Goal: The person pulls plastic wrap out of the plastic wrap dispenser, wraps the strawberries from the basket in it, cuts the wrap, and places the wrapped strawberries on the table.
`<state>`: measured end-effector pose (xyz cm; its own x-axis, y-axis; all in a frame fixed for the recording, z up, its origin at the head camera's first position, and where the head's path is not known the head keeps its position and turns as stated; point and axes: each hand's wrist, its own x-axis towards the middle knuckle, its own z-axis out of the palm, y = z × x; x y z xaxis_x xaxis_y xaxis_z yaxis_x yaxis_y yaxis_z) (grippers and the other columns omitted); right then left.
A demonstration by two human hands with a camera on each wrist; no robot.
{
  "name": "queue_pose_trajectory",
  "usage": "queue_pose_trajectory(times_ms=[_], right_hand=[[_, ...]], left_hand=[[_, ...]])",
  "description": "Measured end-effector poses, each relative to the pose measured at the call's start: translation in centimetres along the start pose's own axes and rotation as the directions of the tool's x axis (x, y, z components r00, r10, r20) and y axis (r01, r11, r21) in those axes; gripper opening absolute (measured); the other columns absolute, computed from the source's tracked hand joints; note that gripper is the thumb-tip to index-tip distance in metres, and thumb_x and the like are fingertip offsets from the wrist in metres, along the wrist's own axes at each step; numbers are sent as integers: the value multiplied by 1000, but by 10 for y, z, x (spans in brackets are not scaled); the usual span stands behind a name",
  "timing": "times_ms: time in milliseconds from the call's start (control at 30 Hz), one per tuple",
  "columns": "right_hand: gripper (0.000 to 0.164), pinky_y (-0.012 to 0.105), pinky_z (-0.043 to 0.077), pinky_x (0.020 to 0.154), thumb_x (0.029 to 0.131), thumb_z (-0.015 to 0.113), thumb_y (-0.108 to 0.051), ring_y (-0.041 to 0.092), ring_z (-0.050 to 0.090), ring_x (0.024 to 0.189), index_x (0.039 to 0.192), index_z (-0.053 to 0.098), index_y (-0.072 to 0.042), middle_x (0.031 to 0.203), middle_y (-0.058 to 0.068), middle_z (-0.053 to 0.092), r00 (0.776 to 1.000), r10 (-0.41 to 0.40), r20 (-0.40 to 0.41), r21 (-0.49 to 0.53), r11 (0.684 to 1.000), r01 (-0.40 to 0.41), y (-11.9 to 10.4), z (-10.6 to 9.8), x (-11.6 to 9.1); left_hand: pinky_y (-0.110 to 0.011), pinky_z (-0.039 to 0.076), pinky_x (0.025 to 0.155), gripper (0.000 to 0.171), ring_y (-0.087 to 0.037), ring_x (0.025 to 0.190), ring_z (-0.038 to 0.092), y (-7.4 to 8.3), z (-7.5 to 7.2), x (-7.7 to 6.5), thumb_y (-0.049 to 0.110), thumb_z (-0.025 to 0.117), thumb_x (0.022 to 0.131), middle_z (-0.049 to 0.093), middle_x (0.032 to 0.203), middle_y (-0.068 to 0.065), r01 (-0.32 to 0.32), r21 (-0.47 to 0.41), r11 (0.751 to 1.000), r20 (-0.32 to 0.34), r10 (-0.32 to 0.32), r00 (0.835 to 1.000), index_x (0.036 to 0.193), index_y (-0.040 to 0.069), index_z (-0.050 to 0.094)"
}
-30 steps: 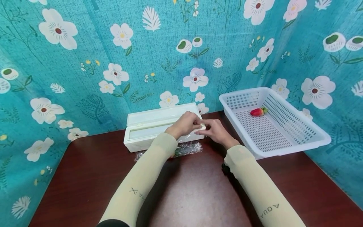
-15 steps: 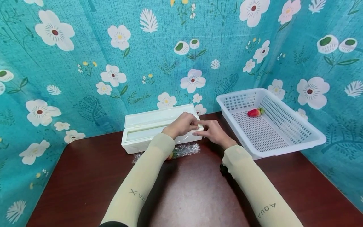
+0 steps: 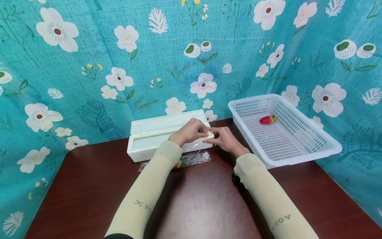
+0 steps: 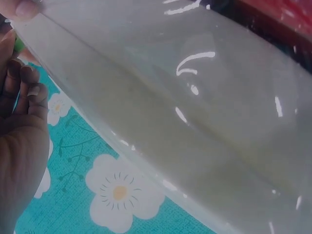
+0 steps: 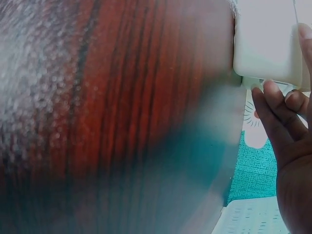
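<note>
A long white cling film box [image 3: 146, 152] stands at the back of the table, its lid [image 3: 167, 121] raised. Both hands meet at its right end. My left hand [image 3: 190, 131] pinches at that corner with curled fingers, apparently on the clear film [image 4: 195, 92] lying glossy over the box in the left wrist view. A small green bit [image 4: 18, 45] shows by the fingers there. My right hand [image 3: 226, 139] grips the box end between thumb and forefinger, its other fingers under the end in the right wrist view. The exact pinch point is hidden.
In front of the box lies a crumpled piece of clear wrap [image 3: 198, 157] with a strawberry [image 3: 178, 164] partly behind the left forearm. To the right stands a white perforated basket [image 3: 256, 147] holding one strawberry [image 3: 267, 119]. A flowered curtain [image 3: 161, 76] backs the dark red table [image 3: 89, 186].
The head view has shifted slightly. Both hands stay at the right end of the box, with barely any finger movement visible.
</note>
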<state>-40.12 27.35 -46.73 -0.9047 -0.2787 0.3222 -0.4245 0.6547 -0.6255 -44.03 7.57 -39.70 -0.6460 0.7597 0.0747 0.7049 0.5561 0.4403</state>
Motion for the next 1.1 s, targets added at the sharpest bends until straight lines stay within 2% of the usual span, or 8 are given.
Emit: queue_pose_trajectory(times_ms=[100, 367, 500, 667, 867, 1000, 1100], right_hand=[[55, 23, 35, 53, 90, 84, -31, 12, 44, 56, 140, 68, -14, 61, -3, 55, 1000, 6, 7, -11, 1000, -6, 1, -1, 0], [63, 25, 38, 54, 89, 84, -35, 14, 45, 60, 144, 63, -11, 64, 0, 56, 999, 48, 24, -58, 997, -47, -8, -1, 5], [64, 26, 39, 55, 89, 85, -34, 15, 47, 62, 144, 63, -10, 68, 1, 60, 998, 55, 23, -68, 996, -53, -7, -4, 3], [64, 25, 41, 54, 88, 85, -33, 15, 50, 61, 144, 63, -10, 71, 3, 63, 998, 57, 20, -54, 997, -56, -6, 5, 0], [66, 25, 41, 54, 87, 86, -33, 16, 51, 63, 143, 63, -10, 71, 2, 63, 999, 49, 8, -44, 998, -48, -8, 10, 4], [65, 25, 39, 53, 87, 86, -34, 15, 48, 61, 143, 64, -10, 67, 2, 59, 999, 35, -2, -46, 998, -35, -7, 6, 3], [66, 25, 37, 52, 87, 86, -34, 15, 46, 59, 143, 63, -9, 64, 3, 55, 999, 39, -2, -56, 998, -39, -4, 3, 0]], left_hand=[[-21, 41, 63, 18, -10, 64, 49, -1, -2, -1, 12, 72, 100, 69, 75, 0, -6, 1, 1000, 5, 6, 1000, 85, 7, 79], [-23, 48, 68, 13, -10, 67, 57, -16, -19, -21, 14, 76, 97, 75, 81, -1, 41, -20, 999, 17, -40, 999, 85, 10, 80], [-22, 47, 66, 13, -9, 66, 56, -20, -21, -29, 14, 78, 95, 76, 81, -2, 51, -37, 998, 13, -50, 999, 84, 9, 80], [-22, 47, 65, 13, -9, 65, 56, -26, -21, -39, 15, 78, 95, 76, 80, -2, 50, -29, 998, 18, -49, 999, 83, 9, 81], [-25, 48, 66, 15, -10, 65, 56, -39, -32, -56, 16, 77, 96, 74, 79, 0, 43, -25, 999, 25, -42, 999, 82, 11, 80], [-26, 47, 66, 17, -11, 64, 54, -48, -40, -69, 16, 77, 96, 73, 77, 1, 68, -24, 997, 26, -68, 997, 80, 12, 79], [-26, 48, 66, 15, -11, 65, 55, -53, -42, -76, 16, 77, 96, 74, 78, 0, 62, -29, 998, 30, -61, 998, 82, 12, 80]])
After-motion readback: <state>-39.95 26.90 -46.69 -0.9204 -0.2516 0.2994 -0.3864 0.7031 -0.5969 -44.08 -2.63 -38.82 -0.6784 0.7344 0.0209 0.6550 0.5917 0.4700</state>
